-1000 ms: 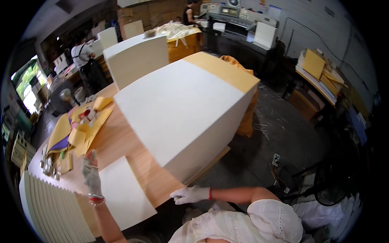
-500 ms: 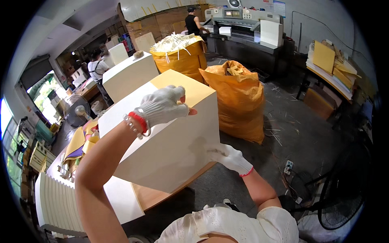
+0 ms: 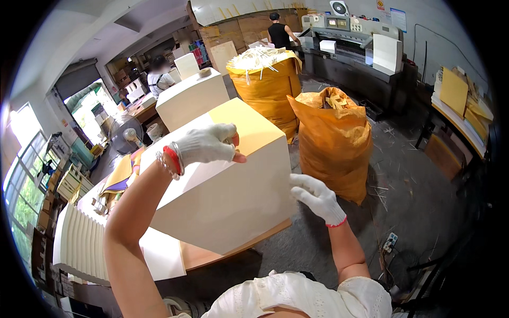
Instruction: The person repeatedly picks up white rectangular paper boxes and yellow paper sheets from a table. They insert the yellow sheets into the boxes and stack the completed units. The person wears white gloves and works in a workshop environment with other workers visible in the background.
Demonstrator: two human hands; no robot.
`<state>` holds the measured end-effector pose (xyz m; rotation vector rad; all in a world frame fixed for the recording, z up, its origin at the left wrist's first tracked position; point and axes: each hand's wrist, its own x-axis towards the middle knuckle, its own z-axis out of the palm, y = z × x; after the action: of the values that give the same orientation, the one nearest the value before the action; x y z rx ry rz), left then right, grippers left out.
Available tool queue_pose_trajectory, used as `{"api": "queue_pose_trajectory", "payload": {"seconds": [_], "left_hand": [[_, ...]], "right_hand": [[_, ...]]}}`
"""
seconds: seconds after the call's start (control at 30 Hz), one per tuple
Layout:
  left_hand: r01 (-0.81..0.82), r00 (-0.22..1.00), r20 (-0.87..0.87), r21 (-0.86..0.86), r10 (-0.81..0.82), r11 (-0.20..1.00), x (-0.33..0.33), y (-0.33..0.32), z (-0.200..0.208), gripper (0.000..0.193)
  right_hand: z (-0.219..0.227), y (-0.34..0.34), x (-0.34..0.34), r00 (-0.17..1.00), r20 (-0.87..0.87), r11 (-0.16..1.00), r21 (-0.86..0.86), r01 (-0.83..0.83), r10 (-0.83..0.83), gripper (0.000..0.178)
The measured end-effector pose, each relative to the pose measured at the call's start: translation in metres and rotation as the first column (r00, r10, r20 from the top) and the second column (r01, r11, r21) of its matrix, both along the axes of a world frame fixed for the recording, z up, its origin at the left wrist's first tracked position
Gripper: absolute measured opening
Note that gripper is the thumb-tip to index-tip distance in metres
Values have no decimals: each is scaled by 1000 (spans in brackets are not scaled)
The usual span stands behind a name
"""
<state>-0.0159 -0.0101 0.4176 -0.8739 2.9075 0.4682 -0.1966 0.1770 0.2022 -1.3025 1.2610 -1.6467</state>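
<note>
1. Left hand (image 3: 207, 144), gloved, reaches over the big white stack (image 3: 228, 201), fingers curled, thumb pointing right; whether it grips anything, I cannot tell.
2. Right hand (image 3: 314, 197), gloved, is empty, fingers loosely extended leftward.
3. On the bench (image 3: 204, 257), the stack lies between them, beneath the left hand, which hides some of its top; contact is unclear.
</note>
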Motion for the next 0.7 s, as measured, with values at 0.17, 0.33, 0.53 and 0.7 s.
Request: {"api": "queue_pose_trajectory", "payload": {"seconds": [0.17,0.33,0.53,0.7], "left_hand": [[-27,996,62,-417,58,909,16,22,-14,60],[-7,997,-70,-488,-32,873,25,27,-29,50],[-28,968,-246,-300,-49,953,30,25,-30,30],[-50,960,-280,-188,-5,981,29,19,-25,31]], "right_hand": [[15,-12,-21,1000,14,998,-61,4,-3,38],[5,-25,-22,1000,28,998,-69,5,-3,38],[-2,-33,-18,999,12,998,-48,48,-48,36],[-13,-38,-13,991,133,999,-36,19,-14,35]]}}
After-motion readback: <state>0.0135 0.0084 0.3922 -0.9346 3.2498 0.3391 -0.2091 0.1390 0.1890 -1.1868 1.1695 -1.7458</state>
